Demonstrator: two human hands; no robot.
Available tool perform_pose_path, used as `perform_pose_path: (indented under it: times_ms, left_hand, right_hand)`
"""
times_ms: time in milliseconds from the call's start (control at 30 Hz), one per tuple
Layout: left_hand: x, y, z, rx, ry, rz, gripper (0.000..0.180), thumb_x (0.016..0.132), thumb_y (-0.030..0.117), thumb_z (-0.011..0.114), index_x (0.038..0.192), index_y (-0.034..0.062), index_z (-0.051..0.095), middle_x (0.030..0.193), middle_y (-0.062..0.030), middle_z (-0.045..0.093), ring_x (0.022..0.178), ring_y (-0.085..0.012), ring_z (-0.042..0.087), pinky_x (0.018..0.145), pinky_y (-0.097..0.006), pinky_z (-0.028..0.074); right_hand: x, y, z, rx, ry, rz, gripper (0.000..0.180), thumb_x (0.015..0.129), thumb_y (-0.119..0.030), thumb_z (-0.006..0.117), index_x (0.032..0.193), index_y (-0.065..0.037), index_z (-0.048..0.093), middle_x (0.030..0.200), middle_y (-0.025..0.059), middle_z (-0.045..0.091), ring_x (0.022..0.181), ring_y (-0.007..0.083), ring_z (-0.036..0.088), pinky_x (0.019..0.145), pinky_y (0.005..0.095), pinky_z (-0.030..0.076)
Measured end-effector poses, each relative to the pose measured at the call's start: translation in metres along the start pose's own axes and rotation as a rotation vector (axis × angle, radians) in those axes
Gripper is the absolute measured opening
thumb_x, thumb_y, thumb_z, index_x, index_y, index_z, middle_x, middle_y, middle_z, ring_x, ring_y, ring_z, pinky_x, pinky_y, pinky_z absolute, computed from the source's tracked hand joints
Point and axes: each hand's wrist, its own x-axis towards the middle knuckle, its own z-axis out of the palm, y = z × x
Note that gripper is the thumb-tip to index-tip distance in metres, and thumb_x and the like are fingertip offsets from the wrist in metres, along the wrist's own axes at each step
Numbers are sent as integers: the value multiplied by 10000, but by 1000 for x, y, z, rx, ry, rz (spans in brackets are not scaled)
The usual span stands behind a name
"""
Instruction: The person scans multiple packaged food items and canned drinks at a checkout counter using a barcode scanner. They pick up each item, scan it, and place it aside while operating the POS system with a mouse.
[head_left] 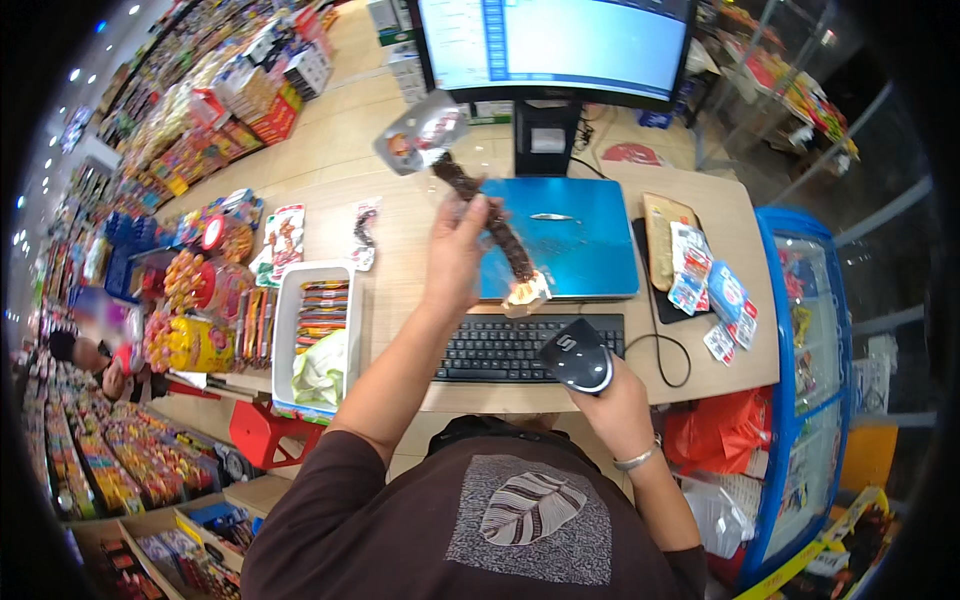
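My left hand [458,245] is closed around a long clear-wrapped snack pack [506,238], raised over the desk. A dark, twisted stick runs through it; the upper end is silver and printed, the lower end pale yellow. Beneath the pack lies a flat blue rectangular case [590,245], with a small silvery item on top. In my right hand [618,408] is a black handheld barcode scanner [576,356], its head over the right end of the black keyboard [495,350]. The fingers of the right hand are partly hidden behind the scanner.
A monitor [560,45] stands at the desk's back. Left are a white bin [285,350] of thin packs and several snack tubs. Right are small sachets [690,270] and a cable [688,365]. A blue-framed freezer [800,400] adjoins the desk; a person [115,370] is far left.
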Motion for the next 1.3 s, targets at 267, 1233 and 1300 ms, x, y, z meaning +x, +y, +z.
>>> perform_pose_path:
  times_ms: [267, 1233, 1300]
  left_hand:
    - [4, -10, 9, -11, -27, 40, 389, 992, 237, 560, 1351, 114, 475, 1089, -75, 607, 1026, -201, 595, 908, -394, 492]
    - [-55, -73, 91, 104, -420, -478, 394, 821, -32, 710, 1177, 57, 564, 995, -34, 662, 831, -124, 637, 720, -260, 529]
    - [-55, -70, 89, 209, -449, -385, 387, 824, -28, 709, 1176, 47, 567, 984, -31, 660, 825, -118, 630, 714, -255, 522]
  right_hand:
    - [0, 0, -12, -5, -30, 11, 294, 730, -125, 718, 973, 9, 619, 877, 209, 649, 829, 415, 618, 730, 434, 501]
    - [30, 39, -32, 703, 490, 37, 297, 803, -11, 724, 1081, 6, 622, 972, 52, 677, 882, 120, 624, 781, 278, 505]
    - [29, 42, -30, 700, 446, 112, 293, 805, -10, 723, 1079, 6, 624, 973, 50, 677, 876, 118, 622, 780, 276, 503]
